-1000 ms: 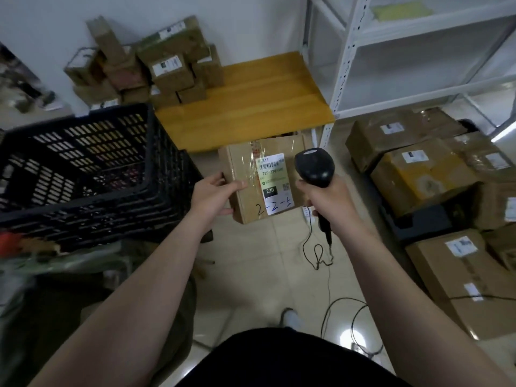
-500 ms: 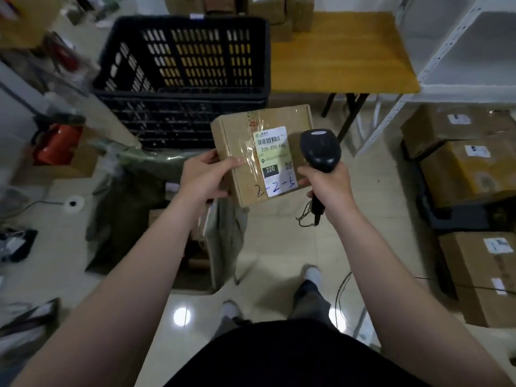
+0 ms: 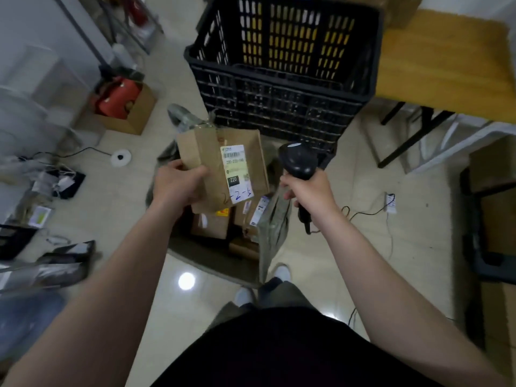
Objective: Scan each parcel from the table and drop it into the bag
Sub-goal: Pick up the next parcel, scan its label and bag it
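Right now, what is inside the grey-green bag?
Several brown cardboard parcels with labels lie inside the grey-green bag. The brown cardboard box in the left hand covers the rest.

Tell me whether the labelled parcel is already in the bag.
No, the left hand holds the parcel above the open bag.

Just one cam here, head-mounted and wide-angle, tilted steeply down at the floor (image 3: 363, 169). Left hand (image 3: 178, 182) and right hand (image 3: 310, 191) sit close, mid-frame; black crate (image 3: 279, 93) and table (image 3: 446, 51) fill the top edge.
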